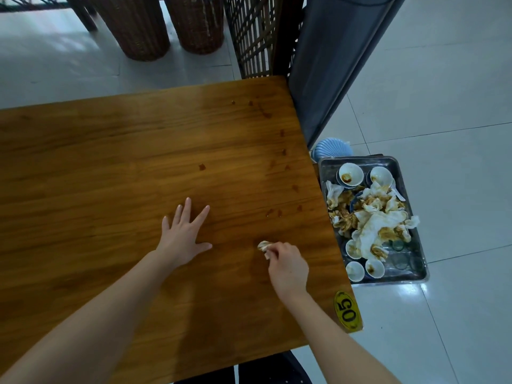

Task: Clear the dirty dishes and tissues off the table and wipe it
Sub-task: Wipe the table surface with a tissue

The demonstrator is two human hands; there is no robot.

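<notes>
My right hand [288,266] pinches a crumpled, stained tissue [264,247] against the wooden table [116,151] near its right side. My left hand [184,234] lies flat on the tabletop with fingers spread, to the left of the tissue. Brown sauce spots [277,167] dot the right part of the table. Beside the table's right edge, lower down, a metal tray [415,275] holds several dirty small white bowls [350,174] and a heap of stained tissues [376,217].
A yellow "05" tag [347,310] sits at the table's near right corner. A pale blue shell-shaped dish [331,148] lies behind the tray. A grey panel [332,65], a lattice screen [255,34] and wicker baskets [138,26] stand beyond the table on a white tiled floor.
</notes>
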